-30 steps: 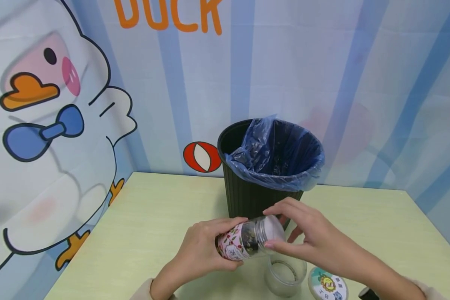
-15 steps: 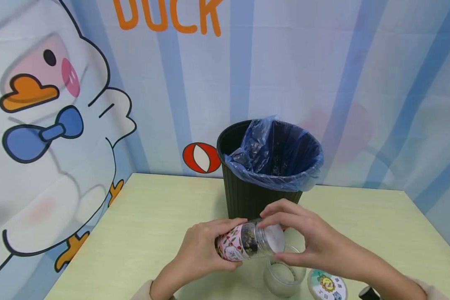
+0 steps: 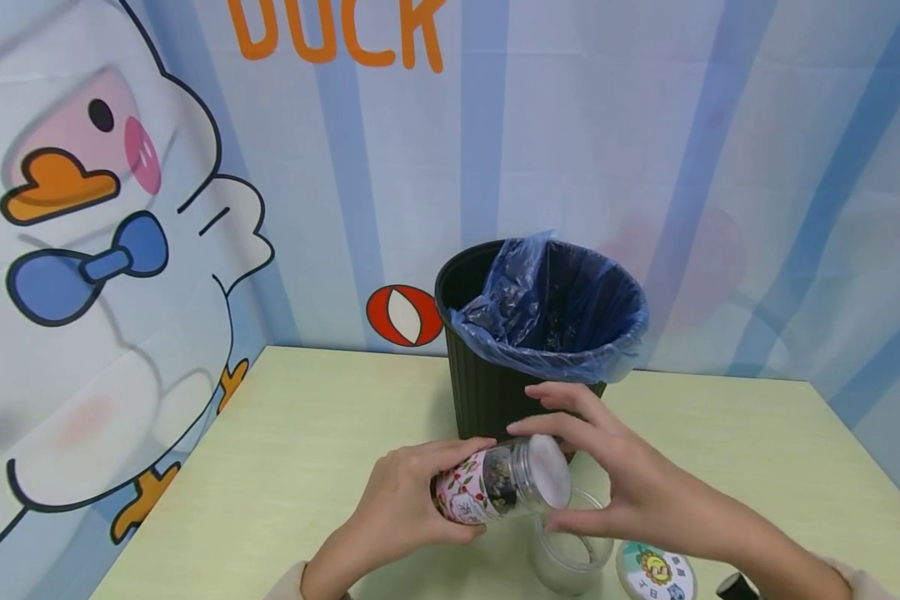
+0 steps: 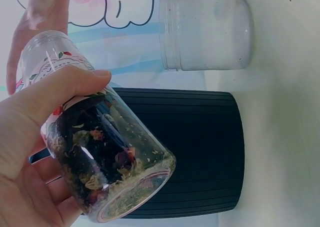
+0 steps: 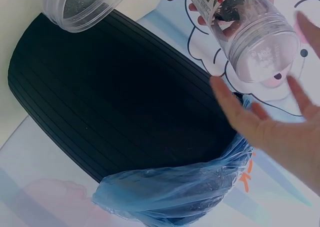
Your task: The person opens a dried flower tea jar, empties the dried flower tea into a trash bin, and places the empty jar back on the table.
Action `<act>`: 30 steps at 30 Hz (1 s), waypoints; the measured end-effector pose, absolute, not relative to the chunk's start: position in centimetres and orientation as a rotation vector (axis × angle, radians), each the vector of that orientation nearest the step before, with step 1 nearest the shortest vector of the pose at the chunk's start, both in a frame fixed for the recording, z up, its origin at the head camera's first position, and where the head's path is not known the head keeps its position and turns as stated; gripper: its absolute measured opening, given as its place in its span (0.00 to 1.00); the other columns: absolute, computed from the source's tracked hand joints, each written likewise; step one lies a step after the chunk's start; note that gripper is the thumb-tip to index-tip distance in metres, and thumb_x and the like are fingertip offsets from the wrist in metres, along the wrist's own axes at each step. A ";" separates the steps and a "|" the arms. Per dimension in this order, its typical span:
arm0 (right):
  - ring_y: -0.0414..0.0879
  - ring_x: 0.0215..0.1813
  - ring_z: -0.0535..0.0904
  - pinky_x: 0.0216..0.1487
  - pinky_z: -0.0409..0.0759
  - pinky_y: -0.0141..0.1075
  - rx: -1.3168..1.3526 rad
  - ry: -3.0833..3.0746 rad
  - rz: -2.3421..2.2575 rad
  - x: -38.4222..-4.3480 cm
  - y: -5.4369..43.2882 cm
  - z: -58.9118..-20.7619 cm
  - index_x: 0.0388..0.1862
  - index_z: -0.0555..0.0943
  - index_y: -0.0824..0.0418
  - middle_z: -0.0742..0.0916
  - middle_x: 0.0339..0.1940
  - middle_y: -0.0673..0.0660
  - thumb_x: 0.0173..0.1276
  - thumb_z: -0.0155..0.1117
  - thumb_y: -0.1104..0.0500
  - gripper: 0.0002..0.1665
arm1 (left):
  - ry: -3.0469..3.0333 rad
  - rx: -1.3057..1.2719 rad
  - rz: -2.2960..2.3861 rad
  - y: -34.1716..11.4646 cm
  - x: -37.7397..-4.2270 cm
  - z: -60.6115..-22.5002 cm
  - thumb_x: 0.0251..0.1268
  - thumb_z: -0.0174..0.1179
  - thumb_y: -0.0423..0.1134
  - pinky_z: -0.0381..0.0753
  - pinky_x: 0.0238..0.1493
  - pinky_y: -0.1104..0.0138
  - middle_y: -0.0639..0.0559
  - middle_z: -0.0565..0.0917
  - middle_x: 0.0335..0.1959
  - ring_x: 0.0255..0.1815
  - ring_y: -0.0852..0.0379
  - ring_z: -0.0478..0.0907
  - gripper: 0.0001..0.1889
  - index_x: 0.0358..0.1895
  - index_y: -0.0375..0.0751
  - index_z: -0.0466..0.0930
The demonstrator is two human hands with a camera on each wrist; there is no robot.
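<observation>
My left hand (image 3: 408, 492) grips a clear jar (image 3: 501, 477) with a cherry-print label, held tilted sideways above the table. Dried petals and leaves show through its wall in the left wrist view. The jar's clear lid (image 3: 549, 472) points right, toward my right hand (image 3: 622, 475). There the fingers are spread around the lid; in the right wrist view fingertips (image 5: 216, 82) stand apart from it. Below sits an uncovered wide clear jar (image 3: 570, 560) on the table, partly hidden by my right hand, with a few specks inside.
A black bin (image 3: 487, 392) with a blue plastic liner (image 3: 592, 333) stands just behind the hands. To the right of the uncovered jar lies a round lid with a sunflower picture (image 3: 656, 571), and beside it a small black cylindrical object (image 3: 737, 587). A printed backdrop (image 3: 330, 208) closes the back.
My right hand's fingers have come off the lid and spread wider; half a second ago they were around it. The left hand and its jar have stayed nearly in place.
</observation>
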State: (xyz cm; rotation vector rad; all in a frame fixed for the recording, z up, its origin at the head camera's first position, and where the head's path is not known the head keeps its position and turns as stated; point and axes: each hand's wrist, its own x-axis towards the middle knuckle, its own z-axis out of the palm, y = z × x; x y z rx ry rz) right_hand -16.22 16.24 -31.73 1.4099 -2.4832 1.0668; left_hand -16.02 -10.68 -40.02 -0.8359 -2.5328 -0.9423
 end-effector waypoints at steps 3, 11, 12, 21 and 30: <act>0.52 0.69 0.65 0.49 0.82 0.39 1.272 -2.589 1.121 -16.1 16.2 -31.5 0.73 0.66 0.46 0.64 0.74 0.52 0.60 0.76 0.47 0.44 | -2.535 -0.834 -0.936 -10.7 -16.0 -40.1 0.33 0.84 0.48 0.80 0.42 0.65 0.61 0.84 0.55 0.47 0.63 0.81 0.43 0.64 0.58 0.79; 0.44 0.46 0.80 0.34 0.84 0.33 0.991 -2.811 1.272 -16.1 15.9 -31.5 0.67 0.74 0.60 0.77 0.58 0.57 0.67 0.68 0.43 0.35 | -2.549 -0.821 -0.931 -10.6 -16.0 -40.1 0.34 0.84 0.48 0.80 0.42 0.65 0.63 0.83 0.55 0.47 0.64 0.81 0.43 0.64 0.60 0.79; 0.43 0.45 0.80 0.34 0.84 0.33 0.990 -2.802 1.288 -16.1 15.9 -31.5 0.66 0.75 0.60 0.78 0.56 0.56 0.67 0.69 0.44 0.35 | -2.550 -0.821 -0.929 -10.6 -16.0 -40.1 0.34 0.84 0.48 0.80 0.42 0.65 0.63 0.83 0.55 0.47 0.64 0.81 0.43 0.64 0.60 0.79; 0.46 0.47 0.80 0.37 0.84 0.33 1.219 -2.651 1.329 -16.2 16.0 -31.9 0.61 0.78 0.58 0.78 0.55 0.54 0.63 0.75 0.49 0.31 | -2.543 -0.814 -0.928 -10.7 -16.0 -40.1 0.33 0.84 0.48 0.80 0.41 0.65 0.63 0.84 0.55 0.47 0.64 0.81 0.43 0.64 0.60 0.79; 0.44 0.57 0.74 0.49 0.82 0.38 1.461 -2.475 1.198 -16.5 16.3 -32.1 0.61 0.77 0.49 0.76 0.60 0.49 0.59 0.77 0.61 0.31 | -2.516 -0.819 -0.922 -10.8 -16.0 -40.1 0.31 0.84 0.47 0.80 0.40 0.66 0.62 0.84 0.55 0.47 0.64 0.81 0.44 0.63 0.60 0.80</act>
